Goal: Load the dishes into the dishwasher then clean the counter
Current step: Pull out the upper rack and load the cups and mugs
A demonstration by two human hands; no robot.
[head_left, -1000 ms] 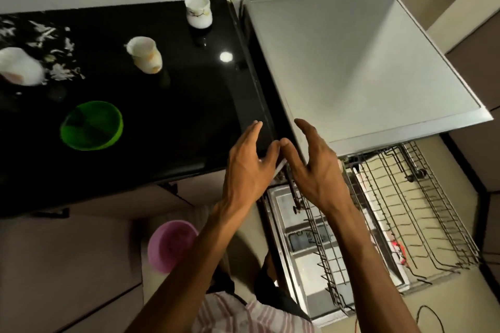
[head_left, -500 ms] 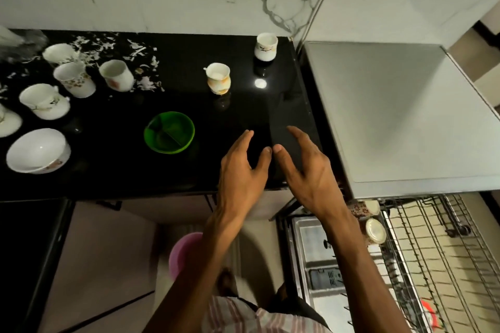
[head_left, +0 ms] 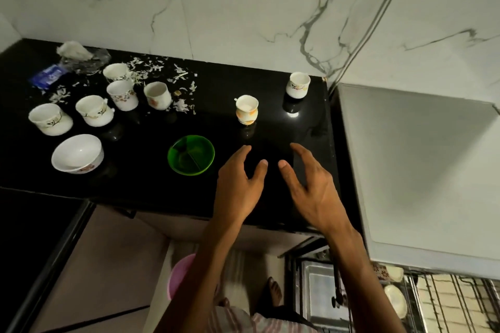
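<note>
Kitchen, mid-load: two cups point(head_left: 389, 286) racked in dishwasher point(head_left: 422, 170) below hands. Left hand point(head_left: 238, 186), right hand point(head_left: 311, 192) over desk point(head_left: 140, 165), fingers spread, empty. Beyond: green bowl point(head_left: 191, 154), eight more dishes, scraps point(head_left: 162, 67) unwiped.

Both empty hands, the left hand point(head_left: 238, 186) and the right hand point(head_left: 311, 192), now hover with spread fingers over the black counter point(head_left: 270, 89) instead of the dishwasher rack point(head_left: 446, 303), and the view has lifted to reveal more cups, including the nearest cup point(head_left: 246, 109).
</note>
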